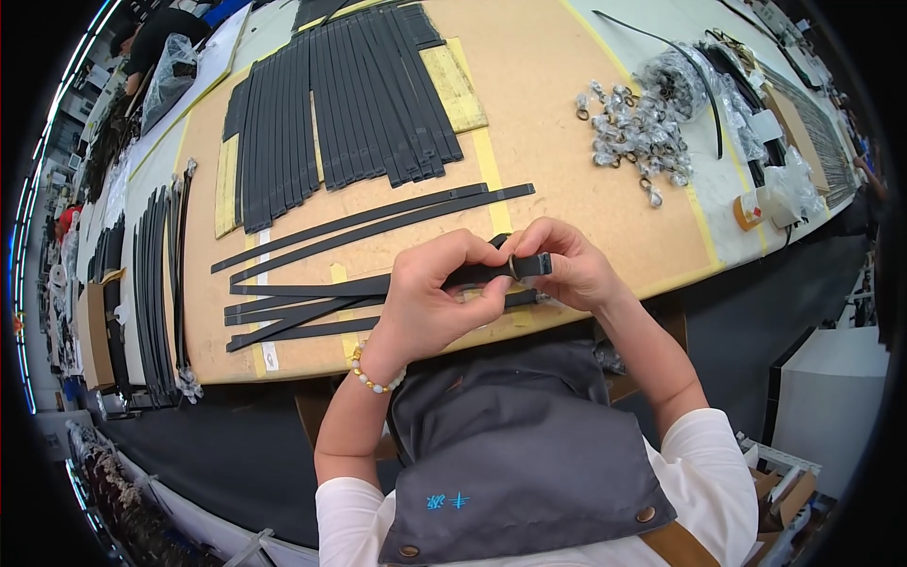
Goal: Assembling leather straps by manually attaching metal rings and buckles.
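A black strap [351,286] runs from the left across the table into my hands, lifted at its right end. My left hand [444,283] pinches the strap between thumb and fingers. My right hand [572,265] grips close to the strap's end, where a brass-coloured ring [513,266] sits around it. Fingers partly hide the ring and whatever is attached to it. Below and left of my hands, several loose black straps [302,331] lie crossed on the table. Two more straps [378,227] lie just beyond my hands.
A wide row of black straps [350,104] lies on yellow boards [453,85] farther back. At the right is a heap of plastic-wrapped metal buckles [633,137], near an orange-labelled container [748,210]. More straps [156,283] lie at the left edge. A person [165,42] bends over at the far left.
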Tool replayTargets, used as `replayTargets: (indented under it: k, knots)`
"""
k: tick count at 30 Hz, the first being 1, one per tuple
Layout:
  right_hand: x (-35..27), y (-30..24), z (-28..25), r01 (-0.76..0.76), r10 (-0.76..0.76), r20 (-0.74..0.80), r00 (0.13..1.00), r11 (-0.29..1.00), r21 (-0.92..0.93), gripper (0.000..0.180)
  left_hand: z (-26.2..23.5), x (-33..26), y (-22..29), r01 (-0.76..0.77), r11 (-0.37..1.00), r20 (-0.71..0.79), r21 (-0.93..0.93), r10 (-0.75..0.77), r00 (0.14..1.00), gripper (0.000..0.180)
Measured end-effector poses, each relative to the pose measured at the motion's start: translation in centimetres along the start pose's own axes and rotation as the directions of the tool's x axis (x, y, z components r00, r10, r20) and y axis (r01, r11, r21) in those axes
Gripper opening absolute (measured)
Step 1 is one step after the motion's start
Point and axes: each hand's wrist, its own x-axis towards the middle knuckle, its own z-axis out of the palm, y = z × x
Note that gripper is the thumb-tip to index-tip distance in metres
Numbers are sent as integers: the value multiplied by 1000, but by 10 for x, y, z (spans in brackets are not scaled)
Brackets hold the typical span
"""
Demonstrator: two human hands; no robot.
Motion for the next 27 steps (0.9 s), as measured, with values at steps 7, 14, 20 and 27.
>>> replayTargets:
  k: [7, 14, 20, 27]
  knots:
    - [2, -23, 15, -154, 153, -26, 988, 958, -243, 26, 0, -5, 7, -204, 964, 56, 170, 197, 979, 19]
    - [3, -35, 52, -309, 211, -226, 951, 679, -666, 16, 3, -8, 9, -328, 853, 143, 406, 296, 945, 24]
    - [4, -28, 48, -339, 183, -301, 936, 702, -627, 15, 5, -5, 6, -220, 932, 114, 288, 194, 974, 25]
    - [4, -39, 48, -453, 339, -310, 889, 751, -480, 17, -5, -1, 7, -50, 974, 202, 221, 4, 979, 25]
